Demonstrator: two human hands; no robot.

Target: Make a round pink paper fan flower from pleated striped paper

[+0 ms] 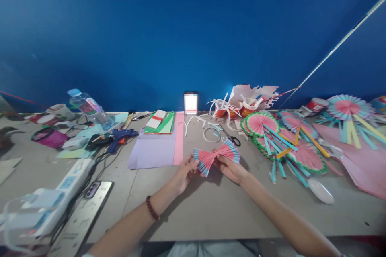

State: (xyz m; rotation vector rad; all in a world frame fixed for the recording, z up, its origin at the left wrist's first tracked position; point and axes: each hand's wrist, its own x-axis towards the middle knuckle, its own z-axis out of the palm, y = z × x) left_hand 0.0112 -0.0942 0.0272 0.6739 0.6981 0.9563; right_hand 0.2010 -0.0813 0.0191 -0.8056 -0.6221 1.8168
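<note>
While both sets of fingers are busy, I read this as the shaping step: the pleated paper piece [213,154] sits between them, held up off the bench [181,217], spread bow-tie style and narrow at the waist. Left hand [187,172] grips the left half by its outer edge, fingers curled onto it; right hand [231,168] has the other half, fingers bent around it near the waist. Neither is free. Next move, my judgement: pin the waist with the right fingers, even out the pleats with the left, no hard pull, since the paper looks thin and could crease off-line. Scissors [239,142] lie just beyond the right fingers, black handle showing. White loop [204,134] is past the paper; glue gun [120,139] is well out to the left of the left fingers, purple sheet [152,148] nearer on that side. Round fans [261,123] are piled right of the right fingers, apart from them. Hard to make out: right fingertips, partly behind the paper; the scissor blades; whether the waist is tied, glued or only folded; how firm either grip is. Forearms [126,227] run off the bottom edge, the panel [191,103] far past the fingers is pixelated, and a dark shape [6,138] at far left is too smeared to name.
</note>
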